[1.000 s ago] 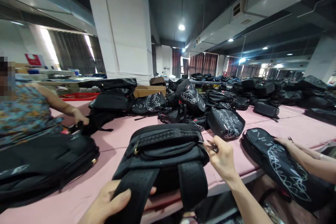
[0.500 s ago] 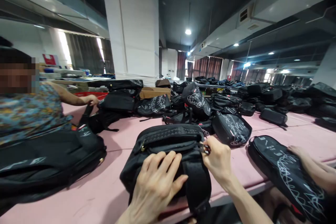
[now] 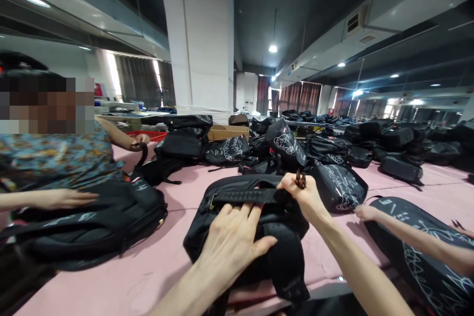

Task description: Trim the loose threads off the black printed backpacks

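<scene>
Left hand: my left hand (image 3: 237,239) lies open, palm down, fingers spread on the black backpack (image 3: 222,192).
Right hand: my right hand (image 3: 305,198) is clenched round small snips (image 3: 299,178), tips up, at the right end of the bag's top handle.
Backpack: near middle of the pink bench (image 3: 174,266), shoulder straps toward me.
Handling, as I judge: press the palm firmly to hold the handle taut, with the blade tips clear of the fabric.
Surround: a co-worker's hand (image 3: 365,213) on a printed bag (image 3: 425,252), right.
</scene>
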{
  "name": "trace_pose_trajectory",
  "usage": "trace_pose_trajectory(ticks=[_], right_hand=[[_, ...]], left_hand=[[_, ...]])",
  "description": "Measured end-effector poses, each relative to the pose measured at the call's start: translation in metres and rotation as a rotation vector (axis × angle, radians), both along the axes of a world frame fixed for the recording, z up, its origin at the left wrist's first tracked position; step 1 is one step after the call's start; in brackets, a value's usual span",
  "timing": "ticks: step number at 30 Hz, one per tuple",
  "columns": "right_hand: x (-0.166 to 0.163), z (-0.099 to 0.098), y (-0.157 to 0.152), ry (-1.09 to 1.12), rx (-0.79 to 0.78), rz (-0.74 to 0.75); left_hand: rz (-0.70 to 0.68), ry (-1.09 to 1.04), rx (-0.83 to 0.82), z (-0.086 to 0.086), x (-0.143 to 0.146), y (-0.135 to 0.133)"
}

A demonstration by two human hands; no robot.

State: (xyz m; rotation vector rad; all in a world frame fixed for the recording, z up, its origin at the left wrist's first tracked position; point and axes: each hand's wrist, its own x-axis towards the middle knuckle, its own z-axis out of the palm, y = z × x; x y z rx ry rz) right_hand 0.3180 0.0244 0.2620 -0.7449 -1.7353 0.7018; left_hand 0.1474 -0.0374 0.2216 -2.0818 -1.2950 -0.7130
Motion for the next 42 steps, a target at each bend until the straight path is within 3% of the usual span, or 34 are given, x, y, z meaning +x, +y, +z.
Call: trace_pose_trajectory(ticks=[5, 9, 11, 14, 17, 19, 21, 24, 26, 28, 32, 36, 39, 42], right_hand=[[0.009, 0.012, 0.013, -0.282, -0.070, 0.154], [-0.005, 0.033, 0.034, -0.478, 0.215, 0.227], [-0.018, 0.037, 0.042, -0.632, 0.255, 0.325], [-0.037, 0.031, 0.051, -0.672, 0.174, 0.295], [-0.047, 0.020, 0.061, -0.549, 0.053, 0.118], [-0.049, 0.016, 0.067, -0.503, -0.020, 0.067], [-0.050, 0.014, 0.071, -0.481, -0.081, 0.074], [-0.051, 0.014, 0.071, -0.419, -0.160, 0.089], [-0.051, 0.014, 0.068, -0.362, -0.187, 0.077], [-0.051, 0.014, 0.066, -0.313, -0.209, 0.069], [-0.048, 0.015, 0.060, -0.263, -0.226, 0.089], [-0.048, 0.014, 0.054, -0.257, -0.235, 0.114], [-0.048, 0.015, 0.049, -0.269, -0.254, 0.145], [-0.041, 0.020, 0.042, -0.298, -0.269, 0.194]], left_hand=[[-0.035, -0.019, -0.329, 0.017, -0.003, 0.001], [-0.051, -0.014, -0.380, 0.022, 0.008, -0.002], [-0.053, -0.014, -0.382, 0.020, 0.011, -0.003], [-0.102, -0.025, -0.270, 0.010, 0.006, -0.008], [-0.325, -0.091, -0.013, 0.000, -0.010, -0.014], [-0.417, -0.242, 0.166, 0.001, -0.025, -0.015], [-0.371, -0.450, 0.240, 0.007, -0.039, -0.009], [-0.290, -0.702, 0.054, 0.016, -0.053, 0.005], [-0.308, -0.802, -0.076, 0.014, -0.056, 0.010], [-0.337, -0.865, -0.107, 0.008, -0.057, 0.009], [-0.241, -0.888, -0.153, 0.007, -0.059, 0.004], [-0.127, -0.784, -0.332, 0.031, -0.060, 0.021], [-0.164, -0.711, -0.477, 0.043, -0.056, 0.036], [-0.258, -0.993, -0.683, 0.043, -0.051, 0.043]])
